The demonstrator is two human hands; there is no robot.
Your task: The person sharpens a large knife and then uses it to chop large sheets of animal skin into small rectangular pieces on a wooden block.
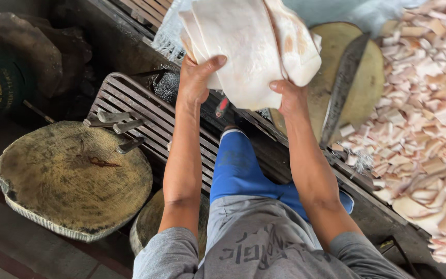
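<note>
Both my hands hold up a stack of large pale, folded slabs (249,46) that look like raw skin or fat sheets. My left hand (196,77) grips the slabs' lower left edge, thumb on top. Under the slabs' lower right edge, my right hand (290,98) clasps them from below. The stack hangs above a slatted bench and partly hides a round wooden chopping block (367,88). A long cleaver (343,88) lies across that block.
A second round chopping block (73,178) sits at the left, with several knives (114,124) at its far edge on the slatted wooden bench (145,113). A big heap of cut pale pieces (429,103) fills the right side. My blue trousers and grey shirt are below.
</note>
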